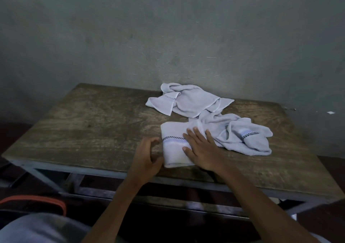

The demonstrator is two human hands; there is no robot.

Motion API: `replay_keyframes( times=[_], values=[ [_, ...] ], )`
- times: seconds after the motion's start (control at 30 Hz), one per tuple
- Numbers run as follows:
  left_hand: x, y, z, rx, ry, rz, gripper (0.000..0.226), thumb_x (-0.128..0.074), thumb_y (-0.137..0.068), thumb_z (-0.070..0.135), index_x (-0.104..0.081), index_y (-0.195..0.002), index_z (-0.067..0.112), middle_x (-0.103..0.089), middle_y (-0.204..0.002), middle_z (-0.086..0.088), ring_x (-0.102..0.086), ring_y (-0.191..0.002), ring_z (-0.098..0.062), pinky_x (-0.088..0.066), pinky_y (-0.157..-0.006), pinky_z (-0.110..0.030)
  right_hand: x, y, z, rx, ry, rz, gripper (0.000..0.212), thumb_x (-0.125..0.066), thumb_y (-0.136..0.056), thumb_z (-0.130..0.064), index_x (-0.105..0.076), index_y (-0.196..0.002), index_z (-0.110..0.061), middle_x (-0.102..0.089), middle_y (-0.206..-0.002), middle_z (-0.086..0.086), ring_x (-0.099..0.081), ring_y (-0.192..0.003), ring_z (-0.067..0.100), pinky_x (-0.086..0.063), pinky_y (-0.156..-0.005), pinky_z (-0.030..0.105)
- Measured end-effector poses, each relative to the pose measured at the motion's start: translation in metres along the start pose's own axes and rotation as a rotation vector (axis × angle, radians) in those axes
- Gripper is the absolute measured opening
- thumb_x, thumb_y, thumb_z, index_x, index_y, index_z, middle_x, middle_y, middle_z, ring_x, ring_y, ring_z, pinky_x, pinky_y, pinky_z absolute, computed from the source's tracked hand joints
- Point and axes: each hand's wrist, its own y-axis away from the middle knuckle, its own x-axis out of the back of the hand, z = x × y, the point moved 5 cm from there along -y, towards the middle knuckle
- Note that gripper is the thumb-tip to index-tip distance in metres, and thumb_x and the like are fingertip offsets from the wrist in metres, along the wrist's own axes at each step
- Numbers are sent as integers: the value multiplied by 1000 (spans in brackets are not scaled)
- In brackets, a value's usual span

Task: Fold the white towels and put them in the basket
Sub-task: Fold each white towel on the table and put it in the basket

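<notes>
White folded towel [172,134] is pressed onto the wooden bench [89,123] by the released right grip [203,149]; the curled left grip [145,155] adjoins its left edge, grasp unclear.

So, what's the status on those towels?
Right hand flat on folded towel. Left hand curled at its edge. Crumpled towel beside, loose towel behind. Nothing blocking.

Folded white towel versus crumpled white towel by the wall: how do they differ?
The folded white towel lies nearer as a neat rectangle, pressed by the right hand; the crumpled white towel lies loose, untouched, by the wall. Both carry a checkered stripe.
</notes>
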Motion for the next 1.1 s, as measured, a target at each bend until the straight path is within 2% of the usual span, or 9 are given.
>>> replay_keyframes(
  times=[0.17,0.27,0.33,0.43,0.5,0.7,0.8,0.9,1.1],
  values=[
    [0,-30,-5,-159,-399,-293,65,-31,-83,53,-34,-143,28,-27,-153,3,-20,-141,-15,-26,-108,-40,11,8,-13,225,82,-28,65,-9,-91,-58,-24,-147,-30,-9,-157,-12,3,-146,10,14,-114,38],
    [-11,-28,-10,-140,-482,-436,68,-15,-83,57,-24,-146,34,-17,-157,6,-13,-144,-13,-23,-112,-41,35,18,-22,87,88,260,46,-31,-91,-37,-52,-129,-21,-44,-146,4,-33,-139,22,-7,-111,39],
    [-12,-22,-11,-134,-508,-426,68,-11,-83,56,-26,-146,33,-19,-156,6,-18,-143,-15,-24,-112,-40,41,31,-35,-85,12,338,52,-26,-89,-37,-56,-125,-15,-53,-136,7,-46,-129,24,-20,-107,37],
    [-12,-16,-9,-107,-609,-385,67,-11,-84,54,-30,-145,32,-26,-154,6,-32,-135,-18,-29,-105,-39,17,42,-49,-240,-72,135,79,-7,-82,-51,-46,-133,-7,-48,-140,13,-41,-132,25,-27,-110,41],
    [-11,-8,-3,-115,-682,-301,61,-23,-85,49,-45,-137,28,-44,-144,2,-49,-119,-22,-41,-92,-38,7,37,-44,-244,31,43,73,-18,-85,-49,-56,-125,-2,-56,-132,17,-53,-124,27,-39,-103,50],
    [-5,23,17,-109,-716,-105,48,-41,-77,48,-62,-108,18,-62,-94,-4,-61,-81,-23,-47,-67,-34,22,-10,-20,-66,169,-213,51,-24,-100,-23,-13,-149,-32,2,-160,-5,10,-147,19,16,-111,55],
    [-7,19,23,-10,-661,-119,60,-31,-81,55,-56,-121,18,-59,-115,-7,-58,-102,-25,-45,-80,-39,32,-12,-24,-105,144,-102,52,-29,-97,-20,-20,-148,-29,-4,-160,-2,6,-147,17,16,-112,51],
    [-16,1,14,53,-598,-231,79,-7,-80,58,-27,-146,19,-26,-154,-6,-30,-138,-23,-28,-106,-40,16,3,-33,-152,63,28,61,-4,-92,-39,-18,-148,-18,-11,-159,5,-1,-147,18,8,-116,45],
    [-28,-10,-12,53,-612,-347,83,2,-77,60,-7,-150,22,0,-159,2,-1,-146,-15,-4,-116,-44,-1,5,-35,-180,72,-22,85,12,-76,-47,-14,-149,-12,-8,-158,13,-1,-147,24,5,-118,45]
  ],
)
